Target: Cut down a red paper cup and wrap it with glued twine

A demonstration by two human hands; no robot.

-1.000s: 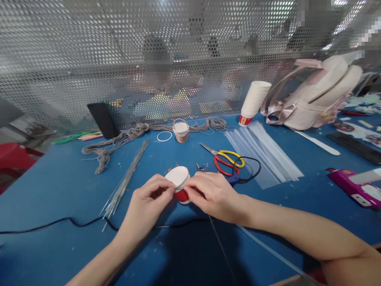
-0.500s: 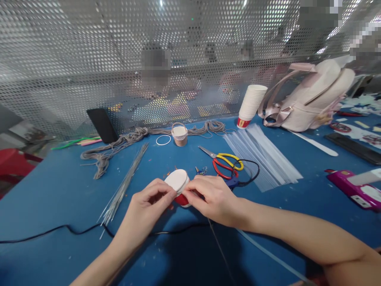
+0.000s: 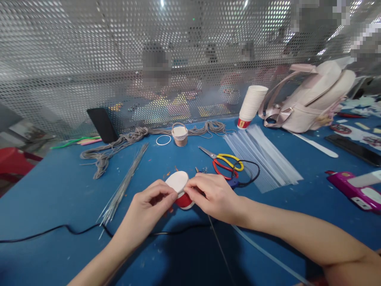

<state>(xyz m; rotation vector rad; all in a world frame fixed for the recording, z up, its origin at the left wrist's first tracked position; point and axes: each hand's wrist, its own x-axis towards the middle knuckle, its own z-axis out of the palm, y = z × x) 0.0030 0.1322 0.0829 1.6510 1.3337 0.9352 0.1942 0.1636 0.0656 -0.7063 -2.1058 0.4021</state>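
So, LH (image 3: 154,201) & RH (image 3: 213,196) hold red/wht cup (image 3: 184,201).

Small cup (image 3: 183,201) with a flat, round white top (image 3: 177,181), a red side and a white lower edge. It leans slightly, top facing up, at the near middle of a blue table (image 3: 68,186).

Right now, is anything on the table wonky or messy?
The tall paper-cup stack beside the backpack looks tilted rightward, though the lens may exaggerate that. Orange scraps also dot the blue table near the red cup, looking messy.
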